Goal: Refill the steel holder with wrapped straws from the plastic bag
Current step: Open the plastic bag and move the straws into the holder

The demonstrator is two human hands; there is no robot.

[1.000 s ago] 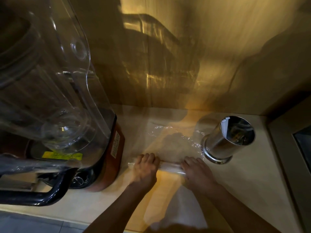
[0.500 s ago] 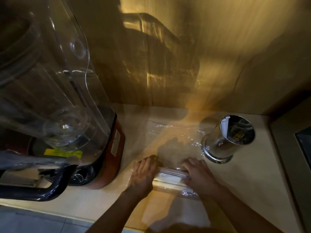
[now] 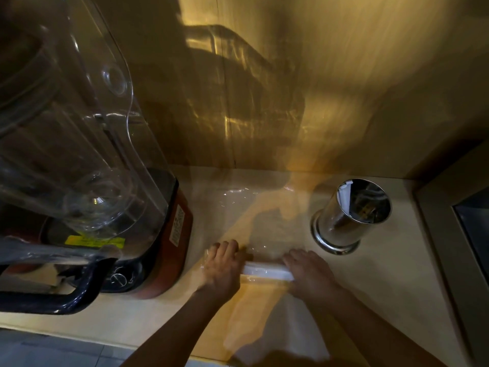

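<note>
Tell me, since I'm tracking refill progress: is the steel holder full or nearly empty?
Nearly empty: the steel holder stands upright, its mouth showing mostly bare reflective interior, with only something white at the inner rim.

Steel holder (image 3: 349, 221): polished metal, mirror-bright inside and out. Plastic bag (image 3: 254, 215): clear, thin film, crinkled, glinting. Wrapped straws (image 3: 267, 271): white, matt, paper-like roll. Bench (image 3: 383, 282): pale, smooth, faint sheen. Wall (image 3: 344, 88): wood-grain panel, glossy, reflective. Blender cover (image 3: 79, 128): clear hard plastic, glossy; base (image 3: 172, 250) red, smooth, with dark glossy handle (image 3: 53, 300).
</note>
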